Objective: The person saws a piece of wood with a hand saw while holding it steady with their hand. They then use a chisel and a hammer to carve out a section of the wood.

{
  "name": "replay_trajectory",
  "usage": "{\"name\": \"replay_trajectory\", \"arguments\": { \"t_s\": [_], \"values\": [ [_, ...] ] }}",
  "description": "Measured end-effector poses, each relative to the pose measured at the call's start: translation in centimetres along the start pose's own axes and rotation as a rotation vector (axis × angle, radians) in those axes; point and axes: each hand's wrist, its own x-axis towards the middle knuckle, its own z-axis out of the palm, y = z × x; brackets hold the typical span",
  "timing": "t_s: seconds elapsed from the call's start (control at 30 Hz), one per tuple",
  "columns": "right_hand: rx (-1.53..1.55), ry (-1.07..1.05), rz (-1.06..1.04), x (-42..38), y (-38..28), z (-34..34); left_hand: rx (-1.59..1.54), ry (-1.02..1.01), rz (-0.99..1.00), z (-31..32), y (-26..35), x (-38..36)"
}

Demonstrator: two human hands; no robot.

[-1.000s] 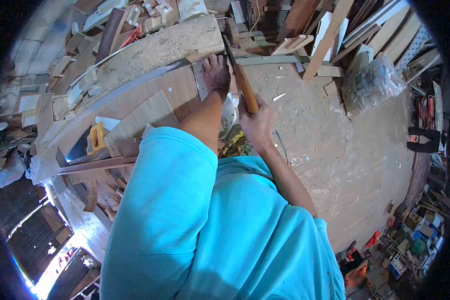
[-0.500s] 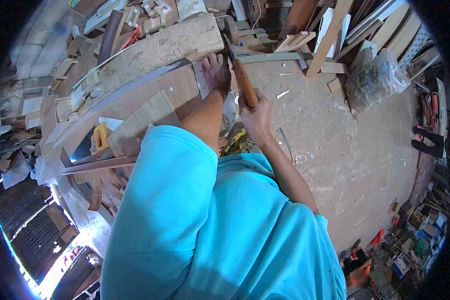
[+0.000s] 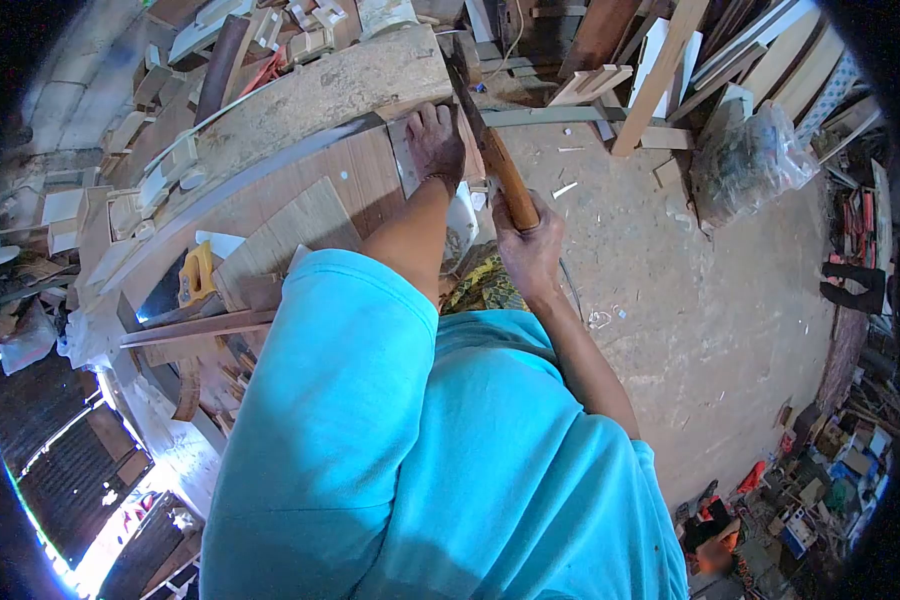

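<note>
My right hand [image 3: 530,240] is wrapped around the wooden handle of a machete [image 3: 505,175]. Its long dark blade points away from me, just right of the workbench end. My left hand [image 3: 435,140] rests at that end with its fingers bent, close to the blade. Between this hand and the machete shows a light brown piece of wood [image 3: 472,155], which the left hand seems to grip; the contact is mostly hidden. Under and beside the left arm lie flat boards [image 3: 365,175] on the workbench [image 3: 320,95].
A yellow-handled saw [image 3: 198,275] lies on the left of the bench. Wood offcuts [image 3: 305,40] are heaped at the back. Planks [image 3: 660,75] lean at the upper right by a clear plastic bag [image 3: 760,160]. Shavings litter the concrete floor [image 3: 700,300]. Clutter fills the lower right.
My right hand has shifted a little right and toward me, bringing the machete with it, and more of the blade's side shows. My left hand has stayed nearly in place.
</note>
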Motion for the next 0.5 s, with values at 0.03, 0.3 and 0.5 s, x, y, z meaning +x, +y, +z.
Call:
{"name": "replay_trajectory", "arguments": {
  "t_s": [0.03, 0.3, 0.5],
  "values": [
    [0.0, -0.002, -0.002, 0.0, -0.1, 0.0, 0.0, 0.002, -0.002, 0.0, 0.0, 0.1],
    [-0.066, -0.019, 0.045, -0.1, -0.8, 0.2, -0.082, 0.06, -0.029, -0.1, 0.0, 0.0],
    [-0.075, -0.014, -0.016, -0.3, -1.1, 0.4, 0.042, -0.037, -0.032, -0.3, 0.2, 0.1]
  ]
}}
